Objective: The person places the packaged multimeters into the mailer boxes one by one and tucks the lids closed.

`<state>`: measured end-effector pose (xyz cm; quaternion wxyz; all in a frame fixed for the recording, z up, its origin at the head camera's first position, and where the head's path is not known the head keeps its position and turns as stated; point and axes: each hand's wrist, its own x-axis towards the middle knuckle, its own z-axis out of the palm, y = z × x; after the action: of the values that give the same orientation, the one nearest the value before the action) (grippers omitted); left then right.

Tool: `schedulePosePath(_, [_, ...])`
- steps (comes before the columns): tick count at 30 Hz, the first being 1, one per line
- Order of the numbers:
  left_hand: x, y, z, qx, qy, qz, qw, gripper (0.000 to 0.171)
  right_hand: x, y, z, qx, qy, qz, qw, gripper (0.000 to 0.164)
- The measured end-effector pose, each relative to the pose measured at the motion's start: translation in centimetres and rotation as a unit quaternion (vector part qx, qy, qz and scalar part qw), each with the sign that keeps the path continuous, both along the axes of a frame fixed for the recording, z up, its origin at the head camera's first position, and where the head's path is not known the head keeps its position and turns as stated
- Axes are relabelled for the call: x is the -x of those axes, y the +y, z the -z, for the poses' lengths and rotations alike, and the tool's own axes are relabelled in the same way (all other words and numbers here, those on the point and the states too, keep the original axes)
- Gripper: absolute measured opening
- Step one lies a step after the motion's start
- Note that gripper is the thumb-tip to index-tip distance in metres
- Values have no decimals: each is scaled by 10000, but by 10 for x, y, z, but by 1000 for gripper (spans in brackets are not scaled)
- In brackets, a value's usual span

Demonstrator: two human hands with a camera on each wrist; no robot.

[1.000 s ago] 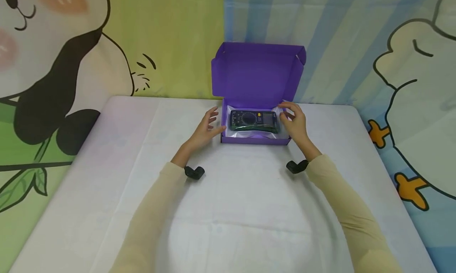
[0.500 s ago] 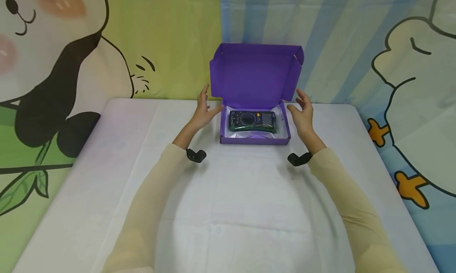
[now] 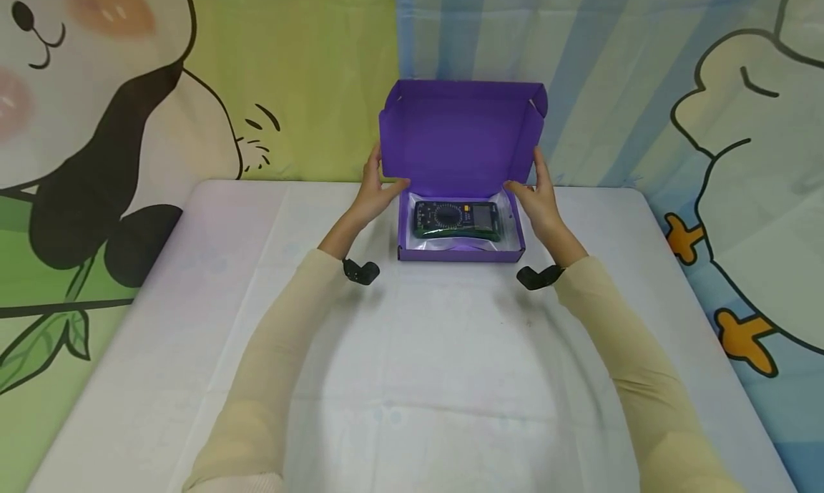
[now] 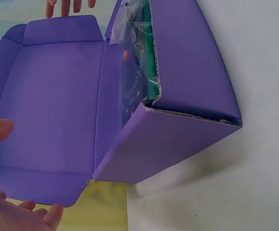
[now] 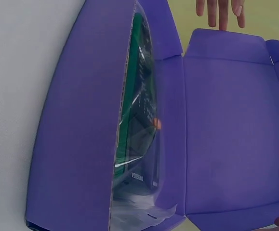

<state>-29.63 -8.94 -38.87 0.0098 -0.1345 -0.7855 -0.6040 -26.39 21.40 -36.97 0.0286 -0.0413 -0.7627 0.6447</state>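
Note:
A purple cardboard box (image 3: 460,255) stands at the back of the table with its lid (image 3: 463,132) raised. Inside lies a multimeter (image 3: 450,217), black with a green edge, wrapped in clear plastic (image 3: 511,225). My left hand (image 3: 372,198) is at the lid's left flap, thumb on the inner side and fingertips along the flap's outer edge. On the other side, my right hand (image 3: 539,199) is at the right flap, its fingers straight and thumb pointing inward. In the left wrist view the right fingertips (image 4: 72,7) come right up to the flap's edge.
A white cloth covers the table (image 3: 412,378). Directly behind the box hangs a printed backdrop (image 3: 309,64) with cartoon animals. A black wrist camera (image 3: 362,272) sits on the left wrist, and another black camera (image 3: 539,277) on the right.
My right hand has left the plastic at the box's right end. Both hands have moved up and back to the lid's sides, then closed in on its flaps.

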Motion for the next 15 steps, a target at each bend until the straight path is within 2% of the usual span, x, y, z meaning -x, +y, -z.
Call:
schedulePosePath(3, [0,0,2,21,-79,-64,9999,92,0,0,-1,84,-2,8,10000,88])
schedulePosePath(8, [-3,1,3,-68,-133,-36,9999,91,1,0,0,555,210,-134,9981,89])
schedulePosePath(15, [-7,7,0,-280,-51,367,9989,88,0,-2,0,601,261,-379,9971,85])
